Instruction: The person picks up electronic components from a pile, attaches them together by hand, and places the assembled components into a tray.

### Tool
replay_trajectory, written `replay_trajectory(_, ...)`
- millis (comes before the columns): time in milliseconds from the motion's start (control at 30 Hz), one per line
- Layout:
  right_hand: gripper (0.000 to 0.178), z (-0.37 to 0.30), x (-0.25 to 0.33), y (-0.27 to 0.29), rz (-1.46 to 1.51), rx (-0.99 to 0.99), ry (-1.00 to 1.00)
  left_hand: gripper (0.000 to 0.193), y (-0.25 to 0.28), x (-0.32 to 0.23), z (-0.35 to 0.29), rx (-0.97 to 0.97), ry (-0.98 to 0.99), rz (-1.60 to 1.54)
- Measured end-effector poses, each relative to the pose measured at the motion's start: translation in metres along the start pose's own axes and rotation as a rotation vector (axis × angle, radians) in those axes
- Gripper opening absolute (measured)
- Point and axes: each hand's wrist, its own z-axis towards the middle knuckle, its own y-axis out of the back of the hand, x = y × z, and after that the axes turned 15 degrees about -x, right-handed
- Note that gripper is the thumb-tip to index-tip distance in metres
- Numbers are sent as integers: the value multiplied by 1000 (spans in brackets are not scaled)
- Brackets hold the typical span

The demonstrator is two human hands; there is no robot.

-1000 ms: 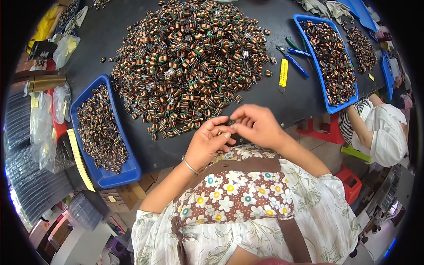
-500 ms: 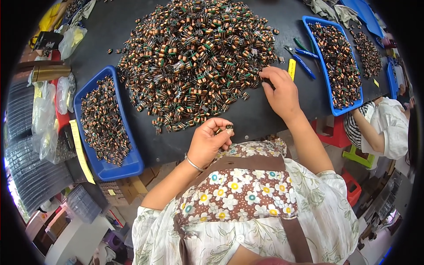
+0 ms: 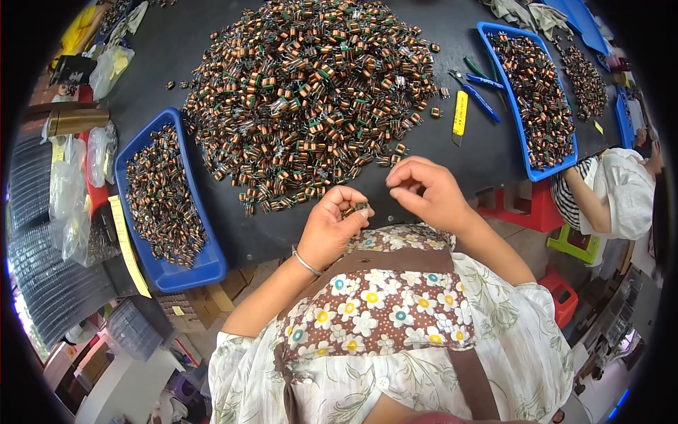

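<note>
Head view shows a held coil (image 3: 360,206), direction and axis unclear.

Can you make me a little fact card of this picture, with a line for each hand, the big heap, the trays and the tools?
Left hand: curled around a few small coils
Right hand: fingers bent, close by the left hand; can't tell if it holds anything
Big heap: lots of copper-coloured coils, some with green bits, on a black table
Left tray: blue, mostly filled with coils
Right tray: blue, filled with coils
Tools: yellow cutter and blue-handled pliers, between heap and right tray
</note>
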Motion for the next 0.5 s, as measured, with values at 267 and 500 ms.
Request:
replay_trajectory(267,8,2,14,-13,264,214,-74,14,5,-10,-3,85,87,94)
replay_trajectory(500,11,34,-13,-6,-469,-297,434,11,12,-18,-3,25,55,54)
